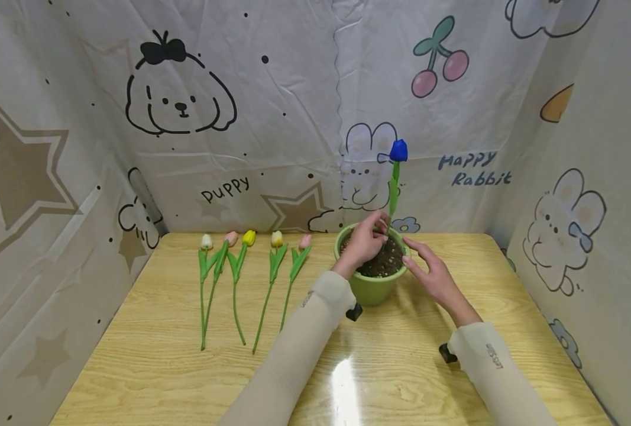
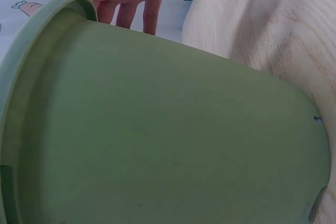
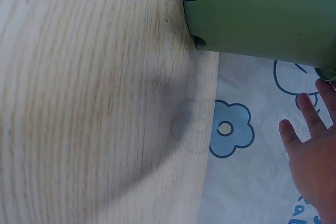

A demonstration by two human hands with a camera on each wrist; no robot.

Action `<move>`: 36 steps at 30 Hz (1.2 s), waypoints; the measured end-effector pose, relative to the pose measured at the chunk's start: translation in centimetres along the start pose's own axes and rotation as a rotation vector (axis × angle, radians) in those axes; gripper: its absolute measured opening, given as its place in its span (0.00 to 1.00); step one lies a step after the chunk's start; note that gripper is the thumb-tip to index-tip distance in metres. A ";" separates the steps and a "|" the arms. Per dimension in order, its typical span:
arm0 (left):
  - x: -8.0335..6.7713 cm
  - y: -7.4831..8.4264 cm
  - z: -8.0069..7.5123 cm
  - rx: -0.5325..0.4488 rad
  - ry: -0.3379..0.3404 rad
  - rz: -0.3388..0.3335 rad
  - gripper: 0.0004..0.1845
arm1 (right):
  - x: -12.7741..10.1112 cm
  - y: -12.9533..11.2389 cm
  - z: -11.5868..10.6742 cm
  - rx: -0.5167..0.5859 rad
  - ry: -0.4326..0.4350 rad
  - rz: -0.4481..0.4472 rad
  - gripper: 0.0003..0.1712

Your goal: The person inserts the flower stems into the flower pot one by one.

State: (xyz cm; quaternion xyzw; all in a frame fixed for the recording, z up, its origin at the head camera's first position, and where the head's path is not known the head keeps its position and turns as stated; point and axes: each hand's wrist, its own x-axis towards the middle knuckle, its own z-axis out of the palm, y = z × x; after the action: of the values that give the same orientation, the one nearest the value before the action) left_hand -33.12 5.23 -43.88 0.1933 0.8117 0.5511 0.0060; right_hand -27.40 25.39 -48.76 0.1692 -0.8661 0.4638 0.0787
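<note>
Left hand [image 1: 365, 239] over the soil of a green pot [image 1: 371, 289] at the worktop's [image 1: 150, 367] far middle, fingers pinching the upright blue tulip's [image 1: 398, 151] stem, right hand [image 1: 432, 273] beside the rim, fingers straight, five tulips [image 1: 240, 284] lying left.
</note>
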 end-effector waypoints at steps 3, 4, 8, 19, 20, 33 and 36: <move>0.0 0.1 -0.1 -0.003 0.021 -0.006 0.17 | 0.0 0.0 0.0 -0.005 -0.007 0.006 0.31; 0.0 0.1 0.0 -0.001 0.029 -0.008 0.17 | 0.0 0.1 0.0 -0.007 -0.007 0.008 0.31; 0.0 0.1 0.2 0.007 0.065 -0.008 0.17 | -0.1 0.2 0.0 -0.018 -0.010 0.021 0.32; 0.4 -0.1 0.4 0.083 0.148 -0.015 0.18 | -0.1 0.7 0.1 -0.016 0.004 0.010 0.31; 0.4 -0.1 0.3 0.087 0.148 -0.015 0.19 | -0.1 0.7 0.1 -0.013 0.004 0.011 0.31; 0.2 0.4 -0.2 0.101 0.164 -0.035 0.21 | 0.1 0.5 0.0 -0.007 -0.009 0.014 0.31; 0.1 0.4 -0.4 0.113 0.172 -0.042 0.20 | 0.0 0.4 0.0 -0.006 -0.006 0.015 0.31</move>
State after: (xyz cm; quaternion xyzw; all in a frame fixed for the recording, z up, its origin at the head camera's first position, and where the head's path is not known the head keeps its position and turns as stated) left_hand -33.23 4.99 -43.33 0.1281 0.8429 0.5188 -0.0628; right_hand -27.56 25.63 -49.06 0.1638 -0.8689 0.4613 0.0731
